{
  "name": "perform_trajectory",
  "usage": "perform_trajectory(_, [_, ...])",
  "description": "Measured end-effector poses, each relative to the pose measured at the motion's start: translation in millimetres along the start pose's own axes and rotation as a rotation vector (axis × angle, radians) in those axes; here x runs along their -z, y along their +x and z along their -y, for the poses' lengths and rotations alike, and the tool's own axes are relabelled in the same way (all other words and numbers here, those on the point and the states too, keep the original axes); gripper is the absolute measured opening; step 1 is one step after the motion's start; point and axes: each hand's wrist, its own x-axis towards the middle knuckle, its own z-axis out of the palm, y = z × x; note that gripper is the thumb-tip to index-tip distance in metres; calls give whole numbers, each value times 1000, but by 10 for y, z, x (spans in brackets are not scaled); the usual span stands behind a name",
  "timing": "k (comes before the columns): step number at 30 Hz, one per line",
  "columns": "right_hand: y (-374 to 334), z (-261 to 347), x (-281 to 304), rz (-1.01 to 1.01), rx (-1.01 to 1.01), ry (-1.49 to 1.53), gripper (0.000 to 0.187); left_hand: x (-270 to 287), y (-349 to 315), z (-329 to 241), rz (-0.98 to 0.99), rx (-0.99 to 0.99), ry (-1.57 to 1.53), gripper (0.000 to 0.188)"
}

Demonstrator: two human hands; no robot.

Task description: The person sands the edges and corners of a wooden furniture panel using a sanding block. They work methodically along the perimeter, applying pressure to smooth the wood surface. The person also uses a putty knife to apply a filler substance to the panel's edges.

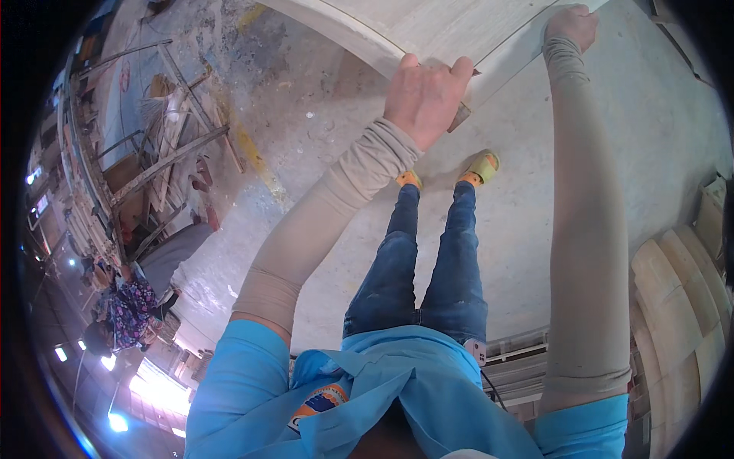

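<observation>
Best practice, I judge: keep pale panel steady, edge pressure light and even. Panel lies ahead of my left hand, extending across to my right hand. Left arm slightly bent, fist around small brown piece at near corner; right arm straighter, fingers curled at panel's side, grip: cannot tell.

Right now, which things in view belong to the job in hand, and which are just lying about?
In the job:
- white panel, left hand at its corner, right hand at its edge
- flat brown piece by the left hand, kind unclear

Apparently lying about:
- worn frame, left
- curved pale pieces, right
</observation>
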Motion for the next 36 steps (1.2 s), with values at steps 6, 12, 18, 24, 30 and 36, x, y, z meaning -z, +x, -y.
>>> perform_trajectory(6, [7, 227, 11, 81, -96, -104, 44, 106, -135, 52, -28, -17, -41, 7])
perform_trajectory(12, [-43, 415, 239, 93, -194, -82, 43, 316, -738, 219, 171, 15, -102, 5])
perform_trajectory(18, [-231, 492, 252, 86, -160, 26, 41, 411, -376, 117, 44, 86, -158, 11])
perform_trajectory(24, [-240, 638, 360, 69, -120, 160, 41, -54, 818, -70, -82, -46, -98, 12])
perform_trajectory(30, [-269, 682, 400, 74, -172, 253, 41, -367, 1588, -205, -65, -54, -78, 9])
perform_trajectory(36, [-266, 694, 367, 168, -211, 199, 40, -378, 2059, -294, -117, -65, -85, 11])
